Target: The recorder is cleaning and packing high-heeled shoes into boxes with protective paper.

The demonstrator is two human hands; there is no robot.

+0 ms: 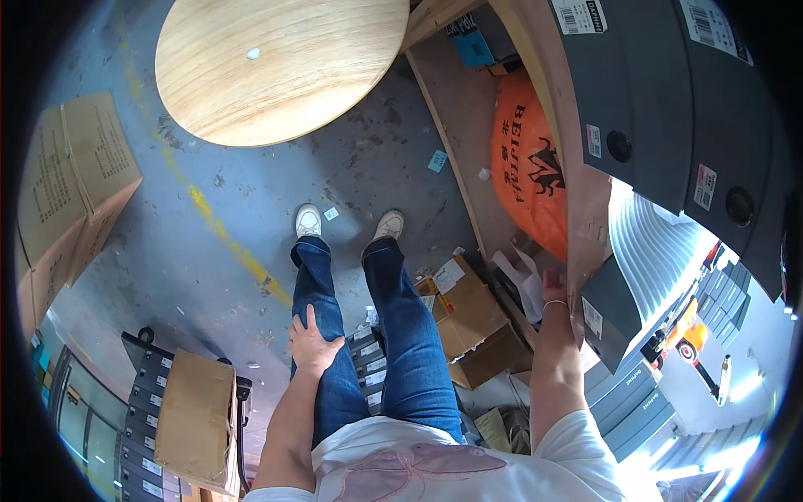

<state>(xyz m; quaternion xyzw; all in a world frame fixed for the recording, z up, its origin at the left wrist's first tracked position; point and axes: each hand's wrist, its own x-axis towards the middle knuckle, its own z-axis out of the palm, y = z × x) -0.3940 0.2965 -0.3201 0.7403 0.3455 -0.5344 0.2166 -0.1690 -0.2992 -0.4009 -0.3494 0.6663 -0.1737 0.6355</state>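
My left hand (314, 344) rests on my left thigh, just above the knee, with its fingers spread and nothing in them. On the right, my right hand (553, 289) reaches to the edge of a wooden shelf board (590, 226). Its fingers are foreshortened and partly hidden, so their grip does not show. Beside that hand lies crumpled white paper (525, 283). Just beyond it, a bulging orange bag (527, 159) sits under the board. A dark shoe box (611, 314) stands on the board close to my right wrist.
A round wooden tabletop (276, 67) stands ahead. Large cartons (79, 176) are at the left. Stacked shoe boxes (146, 418) and a flattened brown carton (196, 418) stand at lower left. An opened carton (468, 322) lies by my right leg. More grey shoe boxes (652, 92) rise at right.
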